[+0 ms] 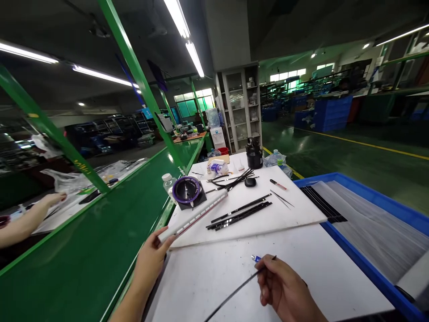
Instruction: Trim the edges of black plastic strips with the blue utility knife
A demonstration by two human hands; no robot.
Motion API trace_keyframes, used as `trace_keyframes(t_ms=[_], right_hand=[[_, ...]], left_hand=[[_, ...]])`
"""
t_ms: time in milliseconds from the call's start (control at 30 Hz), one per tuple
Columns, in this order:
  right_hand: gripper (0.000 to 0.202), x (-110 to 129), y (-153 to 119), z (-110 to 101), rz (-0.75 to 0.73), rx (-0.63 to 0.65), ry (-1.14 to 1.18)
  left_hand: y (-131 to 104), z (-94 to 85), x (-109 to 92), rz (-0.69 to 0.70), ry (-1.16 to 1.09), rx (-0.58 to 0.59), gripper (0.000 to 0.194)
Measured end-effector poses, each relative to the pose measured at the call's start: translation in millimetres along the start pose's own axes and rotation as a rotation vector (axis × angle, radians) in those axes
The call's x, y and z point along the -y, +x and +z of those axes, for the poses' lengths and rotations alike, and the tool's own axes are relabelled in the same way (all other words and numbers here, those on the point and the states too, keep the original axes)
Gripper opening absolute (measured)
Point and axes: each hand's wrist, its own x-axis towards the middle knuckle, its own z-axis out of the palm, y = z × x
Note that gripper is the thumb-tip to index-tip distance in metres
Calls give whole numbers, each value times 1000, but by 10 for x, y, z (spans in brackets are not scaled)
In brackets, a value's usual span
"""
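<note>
My left hand [154,250] grips the near end of a long white slotted bar [197,216], thumb on one side and fingers on the other. The bar slants up and away over a white foam board [288,214]. Between the thumb and fingers of my right hand [283,284] is a thin black strip [234,293] that runs down toward the lower edge of the view. A small blue and silver piece [256,258] shows by the right fingertips; whether the hand touches it I cannot tell. Several glossy black strips [241,213] lie on the board beyond.
Tweezers [282,199], a red-handled tool [278,184], a black oval case [250,182] and a purple-rimmed round device [187,190] rest on the board. A black canister [254,154] stands behind. At right is a blue bin [368,188]. A co-worker's arm [30,219] appears across the green conveyor [100,250].
</note>
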Motion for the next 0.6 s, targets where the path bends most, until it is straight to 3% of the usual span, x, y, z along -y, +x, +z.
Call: trace_keyframes(t_ms=[100,233,333,400,433,500,533,600], right_hand=[[40,9,1,-53,-10,30,-35],[47,26,8,-104,-16,94,-120],[47,5,-9,-52,-10,166,-223],[45,-23,-32,30,-13,225,-306],[44,-41,-44,79,-14,258,-343],[41,-81,-67,180,-8,329,-401],[39,-103,-77,225,-6,358,-424],[35,-143,-98,289,-4,379,-466]], left_hand=[[137,127,44,35,130,64,54],[177,89,35,113,260,153,45],[-24,34,-178,217,290,239,55],[-322,14,-414,254,269,367,57],[-508,12,-542,239,245,493,53],[-900,33,-776,57,49,962,52],[-1081,56,-863,-13,-12,1129,52],[-1374,125,-947,-169,-195,1260,52]])
